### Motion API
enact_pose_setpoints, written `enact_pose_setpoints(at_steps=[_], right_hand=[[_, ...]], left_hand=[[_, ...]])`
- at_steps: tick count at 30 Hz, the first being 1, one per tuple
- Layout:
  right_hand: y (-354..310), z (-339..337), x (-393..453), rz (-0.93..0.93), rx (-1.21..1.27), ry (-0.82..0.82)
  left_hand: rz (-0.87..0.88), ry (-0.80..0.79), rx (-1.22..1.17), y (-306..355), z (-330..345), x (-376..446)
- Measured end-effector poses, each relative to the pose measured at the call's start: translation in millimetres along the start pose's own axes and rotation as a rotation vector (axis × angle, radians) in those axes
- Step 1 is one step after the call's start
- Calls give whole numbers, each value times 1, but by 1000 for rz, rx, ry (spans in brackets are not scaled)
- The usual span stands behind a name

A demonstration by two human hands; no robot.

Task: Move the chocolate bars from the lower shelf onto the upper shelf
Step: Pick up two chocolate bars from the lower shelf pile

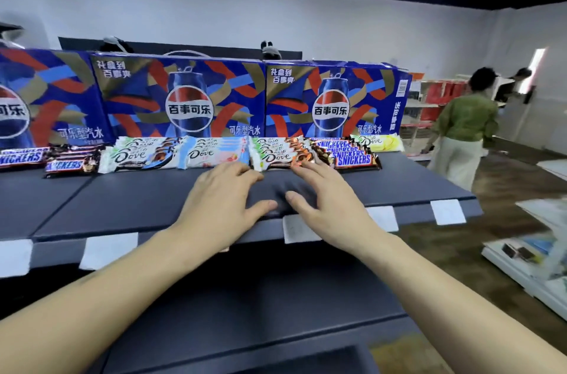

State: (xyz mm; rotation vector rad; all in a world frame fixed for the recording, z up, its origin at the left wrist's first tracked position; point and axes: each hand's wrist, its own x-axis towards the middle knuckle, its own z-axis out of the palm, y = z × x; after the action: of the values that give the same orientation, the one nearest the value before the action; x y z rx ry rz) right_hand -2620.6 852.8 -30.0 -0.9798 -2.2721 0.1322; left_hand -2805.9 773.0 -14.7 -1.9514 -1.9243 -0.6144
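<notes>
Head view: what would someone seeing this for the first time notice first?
First, the left hand and right hand, stretched out with open fingers over the dark upper shelf, fingertips at the row of chocolate bars along its back. Behind the bars stand big blue cola boxes. At far right, a person in a green jacket stands in the aisle.

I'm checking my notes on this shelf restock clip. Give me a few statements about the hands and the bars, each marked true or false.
1. Both the left hand and the right hand are open with fingers spread over the dark blue upper shelf. True.
2. The right hand grips a brown Snickers bar. False: it holds nothing.
3. Blue Pepsi cartons stand behind the row of bars. True.
4. The pale yellow Dove bar lies at the row's left end. False: the right end.
</notes>
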Motion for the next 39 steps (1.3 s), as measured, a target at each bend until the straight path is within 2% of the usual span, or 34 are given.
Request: enact_pose_setpoints(at_steps=[6, 10, 17, 27, 34, 39], right_hand=[[-59, 27, -36, -41, -60, 40], [-97, 49, -64, -116, -58, -14], [-161, 73, -115, -187, -47, -95], [-261, 124, -172, -197, 135, -284], [-331, 207, -174, -216, 205, -472], [-370, 291, -152, -150, 236, -586]], left_hand=[[9, -6, -10, -34, -19, -61], [-5, -2, -15, -47, -30, -110], [-137, -62, 49, -74, -57, -213], [-320, -169, 121, -126, -94, -341], [-531, -182, 108, -200, -94, -410], [-640, -174, 82, -273, -74, -428]])
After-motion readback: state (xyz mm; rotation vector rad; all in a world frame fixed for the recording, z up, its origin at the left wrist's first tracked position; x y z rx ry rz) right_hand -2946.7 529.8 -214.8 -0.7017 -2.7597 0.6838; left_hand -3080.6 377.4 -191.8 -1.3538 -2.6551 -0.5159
